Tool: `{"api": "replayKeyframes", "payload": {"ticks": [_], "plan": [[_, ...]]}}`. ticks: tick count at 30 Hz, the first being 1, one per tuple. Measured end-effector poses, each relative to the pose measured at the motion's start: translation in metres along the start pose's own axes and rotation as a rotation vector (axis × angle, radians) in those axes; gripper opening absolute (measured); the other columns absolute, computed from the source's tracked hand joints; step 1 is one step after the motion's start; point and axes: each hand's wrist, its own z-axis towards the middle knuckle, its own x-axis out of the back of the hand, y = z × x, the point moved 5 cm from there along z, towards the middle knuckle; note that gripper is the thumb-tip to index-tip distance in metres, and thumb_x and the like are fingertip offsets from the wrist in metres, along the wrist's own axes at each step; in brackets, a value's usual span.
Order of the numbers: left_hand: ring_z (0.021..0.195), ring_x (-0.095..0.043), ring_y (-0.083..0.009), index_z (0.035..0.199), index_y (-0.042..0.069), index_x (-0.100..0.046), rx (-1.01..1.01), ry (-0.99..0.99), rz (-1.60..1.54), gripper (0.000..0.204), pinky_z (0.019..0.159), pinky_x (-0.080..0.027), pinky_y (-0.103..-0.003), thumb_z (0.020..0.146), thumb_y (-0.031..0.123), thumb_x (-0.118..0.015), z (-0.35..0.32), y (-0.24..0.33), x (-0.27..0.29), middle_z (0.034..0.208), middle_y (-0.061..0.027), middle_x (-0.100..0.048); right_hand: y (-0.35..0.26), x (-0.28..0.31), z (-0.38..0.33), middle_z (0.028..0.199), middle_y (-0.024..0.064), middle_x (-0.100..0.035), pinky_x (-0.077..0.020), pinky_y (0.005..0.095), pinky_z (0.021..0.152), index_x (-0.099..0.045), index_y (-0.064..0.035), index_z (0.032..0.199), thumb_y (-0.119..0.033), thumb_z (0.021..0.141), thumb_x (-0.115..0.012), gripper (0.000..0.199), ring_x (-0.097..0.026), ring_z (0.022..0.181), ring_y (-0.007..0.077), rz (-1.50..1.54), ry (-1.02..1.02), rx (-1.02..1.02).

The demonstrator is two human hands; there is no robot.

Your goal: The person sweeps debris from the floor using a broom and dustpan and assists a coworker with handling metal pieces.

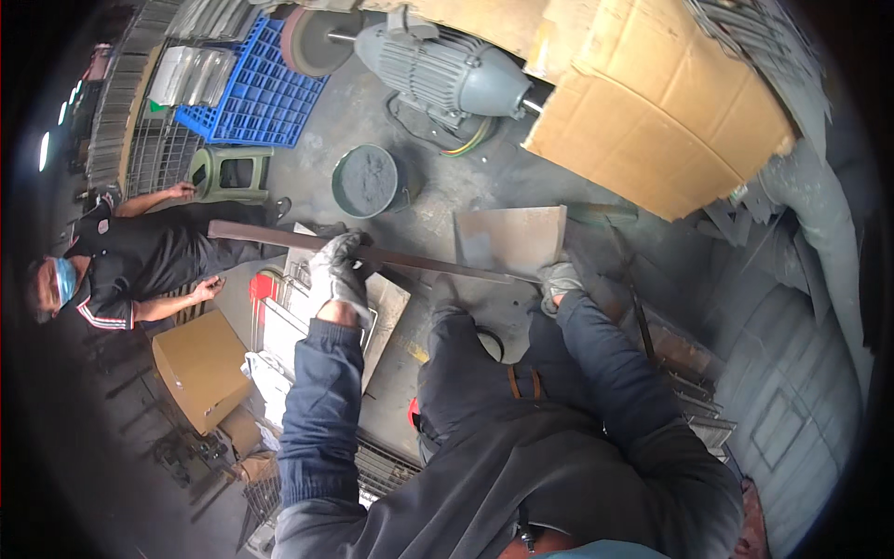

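A long, flat, dark-brown bar (414, 261) lies slantwise across the space in front of me, its broad end at the left and its thin end at the right. My left hand (337, 272), in a grey-white work glove, is closed around the bar near its middle. At the thin, paler end, my right hand (560, 281), gloved too, has its fingers closed on the tip. The bar's kind is unclear. Just beyond the right hand stands a dusty tan-grey board (509, 235), and a stack of pale flat pieces (380, 303) sits beside the left hand.
Ahead is a grey electric motor (447, 74) with a round wheel (315, 42) on its shaft. A dark bucket (369, 182) with grey contents stands before it. Large cardboard (666, 102) leans at right. At left are a green stool (233, 175), a cardboard box (200, 368) and a seated person (158, 238).
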Motion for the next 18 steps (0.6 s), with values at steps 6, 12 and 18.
{"api": "replayKeyframes", "payload": {"ticks": [6,12,18], "plan": [[0.083,-0.067,-0.0317,0.099,0.004,-0.066,0.269,0.012,-0.195,0.020,0.063,-0.058,-0.048,0.090,0.023,-0.065,-0.005,-0.103,-0.005,0.094,-0.0137,-0.068,0.074,0.080,-0.033,0.113,0.0197,-0.073,-0.0533,0.0456,0.090,-0.069,-0.0071,0.120,-0.033,0.087,-0.071,0.042,-0.069,0.107,0.0379,-0.316,-0.021,-0.281],[0.092,-0.068,-0.0255,0.113,0.004,-0.058,0.041,0.021,-0.215,0.028,0.079,-0.061,-0.042,0.088,0.010,-0.069,-0.032,-0.172,0.024,0.101,-0.0109,-0.068,-0.060,0.107,-0.080,0.127,0.0162,-0.069,-0.0505,0.0477,0.099,-0.063,-0.0124,0.133,-0.037,0.091,-0.064,0.049,-0.064,0.121,0.0346,-0.777,-0.052,-0.515],[0.088,-0.065,-0.0196,0.105,0.006,-0.058,-0.176,-0.015,0.120,0.027,0.085,-0.054,-0.036,0.084,0.004,-0.076,-0.028,-0.217,0.019,0.096,-0.0079,-0.065,-0.003,0.183,-0.155,0.134,0.0129,-0.067,-0.0506,0.0467,0.104,-0.056,-0.0132,0.141,-0.028,0.097,-0.057,0.047,-0.065,0.124,0.0276,-1.251,0.065,-0.689]]}}
